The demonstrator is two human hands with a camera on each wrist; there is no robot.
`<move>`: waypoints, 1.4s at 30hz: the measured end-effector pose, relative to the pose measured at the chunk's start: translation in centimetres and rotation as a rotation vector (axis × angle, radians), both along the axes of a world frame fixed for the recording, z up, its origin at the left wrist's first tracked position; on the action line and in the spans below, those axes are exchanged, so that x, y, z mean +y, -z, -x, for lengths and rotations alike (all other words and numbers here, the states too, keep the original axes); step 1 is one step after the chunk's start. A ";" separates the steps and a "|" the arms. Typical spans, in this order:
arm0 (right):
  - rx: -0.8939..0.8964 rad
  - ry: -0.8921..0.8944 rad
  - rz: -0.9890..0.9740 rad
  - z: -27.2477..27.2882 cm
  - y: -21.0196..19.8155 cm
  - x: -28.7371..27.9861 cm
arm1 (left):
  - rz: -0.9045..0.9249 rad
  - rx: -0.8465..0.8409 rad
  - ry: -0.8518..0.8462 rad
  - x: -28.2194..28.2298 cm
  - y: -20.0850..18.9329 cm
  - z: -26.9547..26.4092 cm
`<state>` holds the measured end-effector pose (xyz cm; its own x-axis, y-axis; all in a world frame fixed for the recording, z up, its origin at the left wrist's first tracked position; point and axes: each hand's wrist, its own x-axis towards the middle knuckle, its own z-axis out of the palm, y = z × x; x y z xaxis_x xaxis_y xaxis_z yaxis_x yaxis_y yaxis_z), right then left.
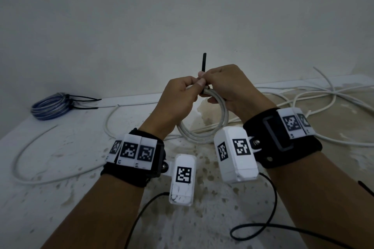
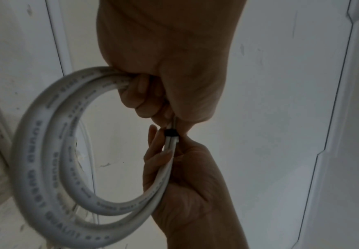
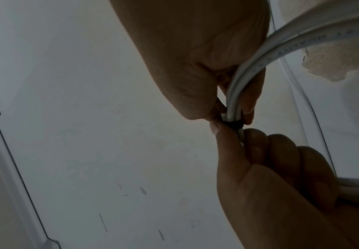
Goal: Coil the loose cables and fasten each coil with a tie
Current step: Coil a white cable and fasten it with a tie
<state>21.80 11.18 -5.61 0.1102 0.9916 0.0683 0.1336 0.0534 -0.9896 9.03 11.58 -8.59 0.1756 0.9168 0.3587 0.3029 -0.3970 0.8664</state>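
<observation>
Both my hands hold a white cable coil (image 1: 202,133) up above the table (image 1: 40,208). My left hand (image 1: 193,88) has its fingers curled round the coil's top strands (image 2: 35,151). My right hand (image 1: 207,79) pinches the coil right at a black tie (image 1: 204,62), whose tail sticks straight up between the two hands. The tie's band (image 2: 171,132) wraps the strands between the thumbs. In the right wrist view the band (image 3: 233,124) sits tight round the cable (image 3: 236,94), with my right hand (image 3: 223,111) above it.
A blue cable coil (image 1: 50,106), bound with black ties, lies at the table's back left by the wall. Loose white cable loops over the left of the table (image 1: 60,147) and tangles at the right (image 1: 323,95). A black wrist-camera lead (image 1: 263,226) trails near the front.
</observation>
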 end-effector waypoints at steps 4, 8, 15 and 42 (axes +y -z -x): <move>0.000 -0.005 0.001 0.1 0.0 0.1 | -0.017 0.043 -0.007 0.2 0.0 0.2; 0.033 0.009 0.018 0.4 0.3 0.3 | -0.082 0.110 0.004 0.1 -0.1 0.4; 0.023 0.047 0.025 0.4 1.1 0.9 | -0.106 0.155 -0.007 0.2 0.6 0.3; 0.533 0.001 0.029 5.5 -5.0 -4.6 | 0.429 -1.015 0.013 -7.2 -4.5 5.5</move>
